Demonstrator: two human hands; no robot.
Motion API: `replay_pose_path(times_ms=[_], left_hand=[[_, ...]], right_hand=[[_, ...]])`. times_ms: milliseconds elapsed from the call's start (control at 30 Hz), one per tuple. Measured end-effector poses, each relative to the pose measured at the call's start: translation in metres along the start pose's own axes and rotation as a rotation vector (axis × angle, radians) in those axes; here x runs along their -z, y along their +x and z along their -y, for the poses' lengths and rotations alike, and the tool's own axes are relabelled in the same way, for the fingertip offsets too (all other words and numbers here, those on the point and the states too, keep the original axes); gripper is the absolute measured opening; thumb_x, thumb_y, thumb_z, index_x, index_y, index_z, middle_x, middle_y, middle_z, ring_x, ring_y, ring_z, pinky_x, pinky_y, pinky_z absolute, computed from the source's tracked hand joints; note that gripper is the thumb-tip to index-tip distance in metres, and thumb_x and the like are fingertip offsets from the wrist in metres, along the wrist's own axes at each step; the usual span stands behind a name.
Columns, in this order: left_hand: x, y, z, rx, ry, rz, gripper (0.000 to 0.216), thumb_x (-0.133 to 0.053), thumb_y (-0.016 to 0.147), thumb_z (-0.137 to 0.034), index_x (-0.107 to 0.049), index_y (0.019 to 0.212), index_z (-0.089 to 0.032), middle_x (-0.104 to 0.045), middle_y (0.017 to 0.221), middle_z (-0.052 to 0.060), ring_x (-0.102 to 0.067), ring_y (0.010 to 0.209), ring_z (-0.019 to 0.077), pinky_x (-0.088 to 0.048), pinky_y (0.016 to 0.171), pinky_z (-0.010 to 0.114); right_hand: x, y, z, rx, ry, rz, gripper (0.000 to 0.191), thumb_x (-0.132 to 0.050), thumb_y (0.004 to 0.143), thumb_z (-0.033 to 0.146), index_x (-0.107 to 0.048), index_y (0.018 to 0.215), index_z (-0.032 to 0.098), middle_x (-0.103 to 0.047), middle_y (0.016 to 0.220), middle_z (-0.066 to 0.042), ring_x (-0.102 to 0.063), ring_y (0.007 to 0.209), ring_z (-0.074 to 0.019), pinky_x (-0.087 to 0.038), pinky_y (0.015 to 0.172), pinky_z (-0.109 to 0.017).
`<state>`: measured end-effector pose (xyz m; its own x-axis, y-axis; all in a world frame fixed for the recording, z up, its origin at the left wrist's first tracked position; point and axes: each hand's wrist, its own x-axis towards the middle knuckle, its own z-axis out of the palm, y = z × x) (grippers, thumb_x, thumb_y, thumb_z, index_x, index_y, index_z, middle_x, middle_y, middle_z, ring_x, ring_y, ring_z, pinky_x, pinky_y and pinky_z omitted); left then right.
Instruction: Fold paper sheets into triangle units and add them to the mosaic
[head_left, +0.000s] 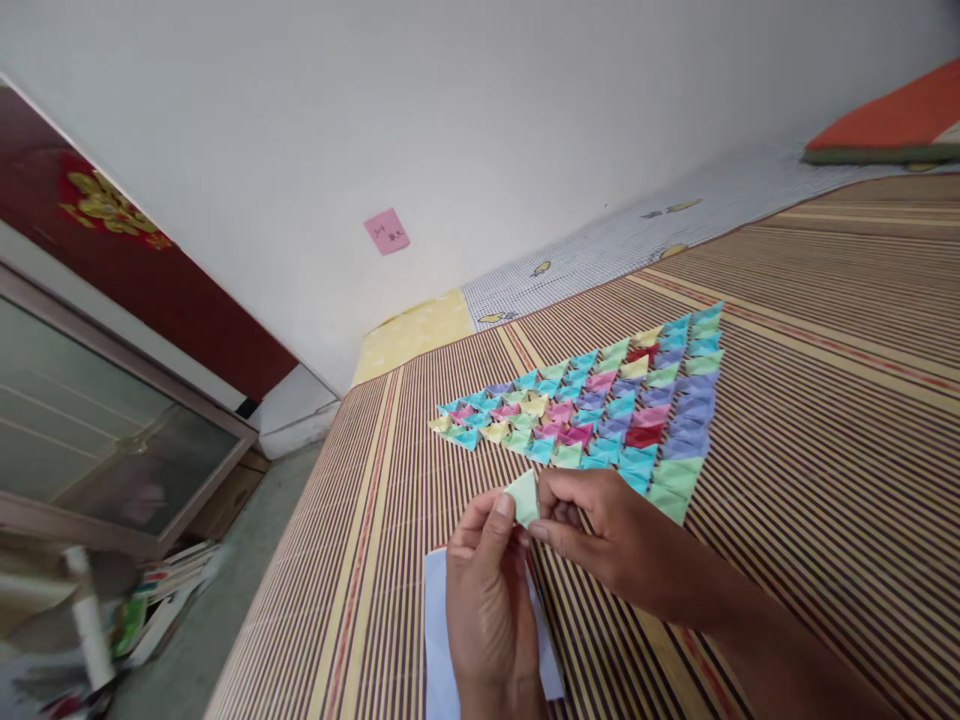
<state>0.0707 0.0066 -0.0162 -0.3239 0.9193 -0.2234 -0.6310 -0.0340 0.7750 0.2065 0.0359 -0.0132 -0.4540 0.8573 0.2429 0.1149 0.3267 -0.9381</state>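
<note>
Pale green folded paper piece (pixel 523 497), lower centre, pinched between left hand (pixel 489 598) and right hand (pixel 607 540), both clamped on it, near the multicoloured paper-triangle mosaic (pixel 600 405).

A: Hands in shot?
B: 2; left hand (pixel 487 600) & right hand (pixel 607 540); same person.
A: Loose folded bits?
B: 1; pale green folded piece (pixel 523 497), pinched btw both hands.
A: The laid-out ones?
B: 1 triangular patch of folded pieces (pixel 600 410); dozens, too small for an exact no.; approx 6 colours: blue, green, purple, pink, red, yellow.
A: Flat sheets?
B: 1 pale sheet (pixel 439 640), under the left hand.
A: Wall notes?
B: 1 pink sticky note (pixel 387 231).
A: Rest?
B: 1 striped mat (pixel 825 400); 1 orange cushion (pixel 892 120); 1 glass door (pixel 97 430); books (pixel 161 600) on floor, blurred, can't count.
</note>
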Motion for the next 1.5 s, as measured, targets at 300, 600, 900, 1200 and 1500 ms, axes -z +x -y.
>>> replay_pose_path(times_ms=[300, 600, 900, 1200, 1500], left_hand=[[-0.004, -0.001, -0.003, 0.026, -0.057, -0.057, 0.037, -0.100, 0.044, -0.019, -0.077, 0.074, -0.014, -0.074, 0.074, 0.004, -0.069, 0.068, 0.0123, -0.056, 0.063, 0.018], [0.000, 0.001, -0.005, 0.058, -0.045, 0.057, 0.033, -0.099, 0.051, -0.020, -0.077, 0.075, -0.013, -0.072, 0.072, 0.003, -0.066, 0.066, 0.0089, -0.056, 0.065, 0.016], [0.003, 0.004, -0.002, 0.129, -0.134, 0.143, 0.028, -0.096, 0.056, -0.017, -0.076, 0.075, -0.014, -0.058, 0.057, -0.005, -0.045, 0.043, 0.0015, -0.039, 0.041, 0.010], [-0.013, -0.017, 0.007, -0.358, 0.312, 0.004, 0.032, -0.082, 0.080, -0.030, -0.063, 0.105, -0.021, -0.068, 0.092, 0.001, -0.069, 0.081, 0.0130, -0.056, 0.074, 0.022], [-0.017, -0.026, 0.007, -0.542, 0.674, -0.051, 0.024, -0.073, 0.088, -0.034, -0.060, 0.104, -0.022, -0.068, 0.087, 0.002, -0.068, 0.079, 0.0148, -0.054, 0.072, 0.024]], right_hand=[[-0.002, -0.001, -0.003, 0.057, -0.194, 0.031, 0.027, -0.052, 0.097, 0.023, -0.043, 0.071, 0.021, -0.049, 0.069, 0.004, -0.043, 0.062, -0.0122, -0.031, 0.056, -0.027], [0.008, 0.002, 0.003, 0.035, 0.075, -0.028, 0.018, -0.061, 0.094, 0.026, -0.058, 0.077, 0.020, -0.053, 0.068, 0.005, -0.048, 0.062, -0.0123, -0.038, 0.056, -0.024], [0.004, 0.002, 0.006, 0.085, 0.290, -0.046, 0.014, -0.061, 0.095, 0.027, -0.062, 0.082, 0.020, -0.060, 0.071, 0.003, -0.055, 0.066, -0.0127, -0.043, 0.060, -0.023], [-0.015, 0.003, 0.002, 0.322, -0.121, -0.447, 0.013, -0.055, 0.093, 0.010, -0.061, 0.090, 0.021, -0.060, 0.080, 0.002, -0.056, 0.069, -0.0125, -0.044, 0.063, -0.024], [-0.015, 0.003, 0.002, 0.393, -0.153, -0.501, 0.022, -0.056, 0.093, 0.005, -0.067, 0.100, 0.022, -0.064, 0.084, 0.002, -0.061, 0.072, -0.0122, -0.049, 0.066, -0.022]])
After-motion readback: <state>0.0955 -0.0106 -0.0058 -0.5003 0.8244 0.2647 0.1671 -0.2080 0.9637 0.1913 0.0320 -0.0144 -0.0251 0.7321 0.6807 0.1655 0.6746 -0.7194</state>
